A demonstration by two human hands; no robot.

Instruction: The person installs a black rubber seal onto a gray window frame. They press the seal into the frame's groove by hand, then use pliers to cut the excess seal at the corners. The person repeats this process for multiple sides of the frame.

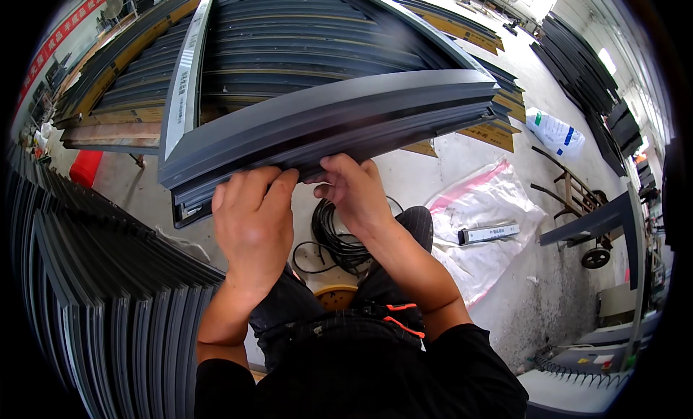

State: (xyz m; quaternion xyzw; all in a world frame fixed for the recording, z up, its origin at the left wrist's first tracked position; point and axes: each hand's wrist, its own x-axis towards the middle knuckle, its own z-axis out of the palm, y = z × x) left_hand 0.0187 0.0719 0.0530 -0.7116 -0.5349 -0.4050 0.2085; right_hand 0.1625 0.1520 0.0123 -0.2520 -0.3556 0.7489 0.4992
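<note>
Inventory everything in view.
Frame: one, dark grey, at both hands
Bars: many, grey, seen through frame
Upright pieces: many, dark, lower left
Long strips: many, black, upper right
Cable coil: one, black, centre floor
Plastic sheet: one, white, right floor
Labelled bar: one, silver-black, on sheet
Trolley: one, brown, right
Bag: one, white, beyond sheet
Banner: one, red, upper left
Unclear object: one, red, left
Far clutter: uncountable, mixed, edges
Sleeves: two, black, bottom
Left hand: one, bare, at frame's near edge
Right hand: one, bare, beside left
</note>
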